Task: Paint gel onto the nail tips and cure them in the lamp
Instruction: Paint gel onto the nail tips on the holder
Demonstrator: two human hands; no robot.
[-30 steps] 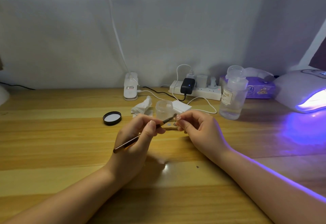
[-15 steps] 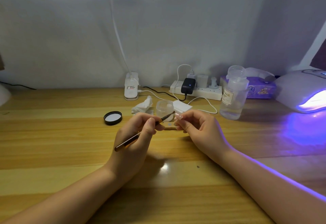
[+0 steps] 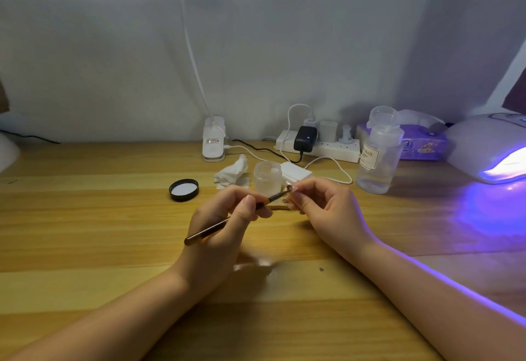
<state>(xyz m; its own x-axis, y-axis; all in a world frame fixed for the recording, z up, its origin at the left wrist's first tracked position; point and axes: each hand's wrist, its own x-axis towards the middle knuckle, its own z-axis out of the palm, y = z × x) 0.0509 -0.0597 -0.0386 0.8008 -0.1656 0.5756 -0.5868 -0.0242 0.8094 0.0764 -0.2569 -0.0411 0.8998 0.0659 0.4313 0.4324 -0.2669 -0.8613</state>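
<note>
My left hand [image 3: 225,224] grips a thin brown gel brush [image 3: 210,231] like a pen, its bristle end pointing up and right. The brush tip touches a small nail tip [image 3: 289,190] that my right hand [image 3: 324,207] pinches between thumb and fingers above the table. Just behind the hands stands an open clear gel jar [image 3: 267,175]. Its black lid [image 3: 184,190] lies upside down to the left. The white curing lamp [image 3: 484,144] sits at the far right, glowing violet from its opening.
A clear liquid bottle [image 3: 380,155] stands right of the jar. Crumpled tissue [image 3: 233,171] and a white pad [image 3: 296,171] lie behind the hands. A power strip [image 3: 327,148] with cables, a desk lamp clamp base [image 3: 213,140] and a purple tissue pack [image 3: 421,144] line the wall.
The brush tip has shifted slightly along the nail tip; both hands stay in nearly the same place.
</note>
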